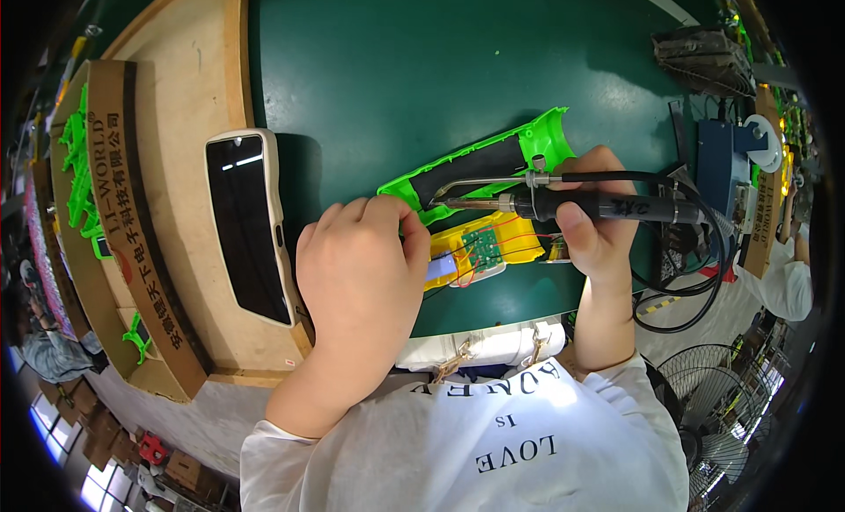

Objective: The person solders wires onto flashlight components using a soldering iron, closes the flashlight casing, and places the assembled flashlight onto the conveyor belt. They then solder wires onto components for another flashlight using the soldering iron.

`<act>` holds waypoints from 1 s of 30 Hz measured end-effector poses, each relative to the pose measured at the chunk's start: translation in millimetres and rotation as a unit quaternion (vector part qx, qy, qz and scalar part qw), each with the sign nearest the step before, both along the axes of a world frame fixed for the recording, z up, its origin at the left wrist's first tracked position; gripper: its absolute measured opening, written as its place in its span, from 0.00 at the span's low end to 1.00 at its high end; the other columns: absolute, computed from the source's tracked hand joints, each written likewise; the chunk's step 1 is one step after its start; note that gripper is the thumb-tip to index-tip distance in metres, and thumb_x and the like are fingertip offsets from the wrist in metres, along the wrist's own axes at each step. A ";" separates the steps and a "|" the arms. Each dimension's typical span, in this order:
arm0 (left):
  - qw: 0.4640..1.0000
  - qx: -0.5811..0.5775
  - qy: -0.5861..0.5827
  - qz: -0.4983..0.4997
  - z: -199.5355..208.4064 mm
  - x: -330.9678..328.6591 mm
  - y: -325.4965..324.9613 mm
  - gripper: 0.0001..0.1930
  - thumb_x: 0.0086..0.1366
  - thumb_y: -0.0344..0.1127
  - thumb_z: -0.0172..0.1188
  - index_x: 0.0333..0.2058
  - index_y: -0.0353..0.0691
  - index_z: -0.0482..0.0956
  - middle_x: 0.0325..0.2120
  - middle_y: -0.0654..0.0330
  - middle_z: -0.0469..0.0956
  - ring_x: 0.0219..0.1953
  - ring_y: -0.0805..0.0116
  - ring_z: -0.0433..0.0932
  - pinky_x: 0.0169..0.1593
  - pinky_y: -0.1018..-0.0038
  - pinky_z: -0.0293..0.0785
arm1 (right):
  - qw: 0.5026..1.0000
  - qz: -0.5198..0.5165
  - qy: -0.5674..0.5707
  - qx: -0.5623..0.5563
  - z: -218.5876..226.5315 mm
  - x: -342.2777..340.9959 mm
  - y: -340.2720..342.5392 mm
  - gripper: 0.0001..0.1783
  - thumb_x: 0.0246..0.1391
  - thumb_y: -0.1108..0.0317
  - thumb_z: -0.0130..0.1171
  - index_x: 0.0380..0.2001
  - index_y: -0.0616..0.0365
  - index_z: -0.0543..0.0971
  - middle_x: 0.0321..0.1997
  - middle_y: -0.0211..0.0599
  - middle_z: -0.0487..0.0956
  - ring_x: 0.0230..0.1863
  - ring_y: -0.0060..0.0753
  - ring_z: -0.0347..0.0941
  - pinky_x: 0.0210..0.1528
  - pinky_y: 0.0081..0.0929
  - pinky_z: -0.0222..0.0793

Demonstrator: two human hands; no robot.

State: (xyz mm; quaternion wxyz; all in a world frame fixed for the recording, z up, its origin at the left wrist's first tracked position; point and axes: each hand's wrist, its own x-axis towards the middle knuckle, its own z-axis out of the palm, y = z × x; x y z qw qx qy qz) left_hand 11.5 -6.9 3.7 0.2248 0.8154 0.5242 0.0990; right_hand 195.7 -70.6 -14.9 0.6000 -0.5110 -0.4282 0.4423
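Note:
My right hand (pixel 603 244) grips a black-handled soldering iron (pixel 629 207) with a thin metal feed tube clamped along it. Its tip points left, over the edge of a long green plastic shell (pixel 547 141) with a dark lining. Closer to me lies a yellow plastic shell (pixel 521 223), holding a small green circuit board (pixel 481 248) with red and black wires. A blue-violet part (pixel 440 266) sits beside the board. My left hand (pixel 361 261) is closed at the left ends of both shells; its fingertips are hidden, so what it pinches cannot be made out.
A phone (pixel 246 226) in a pale case lies on a wooden board (pixel 185 72) at left, beside a cardboard box (pixel 163 274) of green plastic parts. Black cables (pixel 713 288) loop at right near a blue unit (pixel 717 156). A fan (pixel 717 398) stands lower right.

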 end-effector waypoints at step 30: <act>1.000 0.005 0.003 0.005 -3.2 0.5 -0.9 0.04 0.42 0.28 0.56 0.16 0.39 0.70 0.14 0.59 0.70 0.19 0.63 0.69 0.25 0.70 0.62 | 0.998 -0.013 -0.063 0.017 -2.5 -1.0 1.4 0.16 0.41 0.64 0.60 0.26 0.65 0.68 0.24 0.30 0.69 0.24 0.14 0.60 0.24 0.10 0.55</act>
